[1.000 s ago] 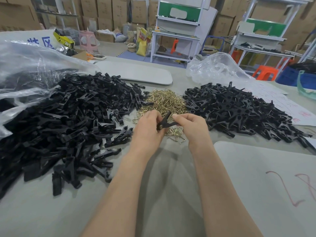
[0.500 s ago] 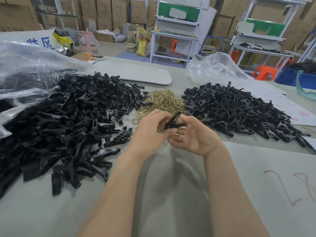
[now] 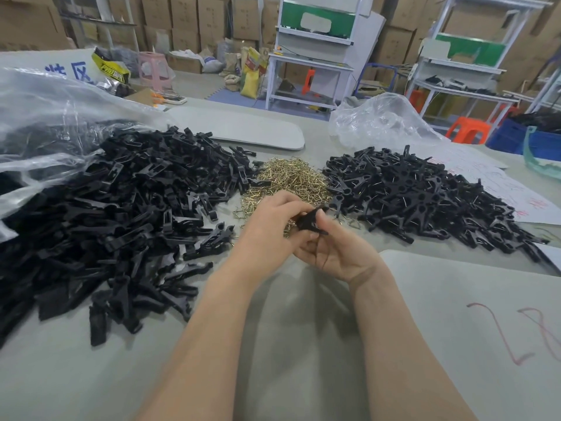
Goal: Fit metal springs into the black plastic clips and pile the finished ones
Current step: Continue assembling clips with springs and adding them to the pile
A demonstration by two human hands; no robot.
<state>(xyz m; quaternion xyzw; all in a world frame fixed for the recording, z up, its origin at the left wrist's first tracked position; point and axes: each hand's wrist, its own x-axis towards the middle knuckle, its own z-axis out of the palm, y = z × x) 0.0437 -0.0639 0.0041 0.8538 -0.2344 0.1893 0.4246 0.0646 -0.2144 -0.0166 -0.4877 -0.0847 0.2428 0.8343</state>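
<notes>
Black plastic clip pieces (image 3: pixel 121 214) are lying heaped on the grey counter (image 3: pixel 91 375) at my left. My left hand (image 3: pixel 271 227) and right hand (image 3: pixel 338 252) are both pinching one black plastic clip (image 3: pixel 310 221), fingers curled, in front of the golden metal springs (image 3: pixel 288 180). Black sprung clips (image 3: pixel 425 202) are lying piled rightward.

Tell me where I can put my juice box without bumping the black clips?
Bare table shows on the near side of the left clip pile. The grey board with red scribbles, nearer than the right clip pile, is free too. The middle is crowded: springs, plus the left hand and right hand holding a clip.
</notes>
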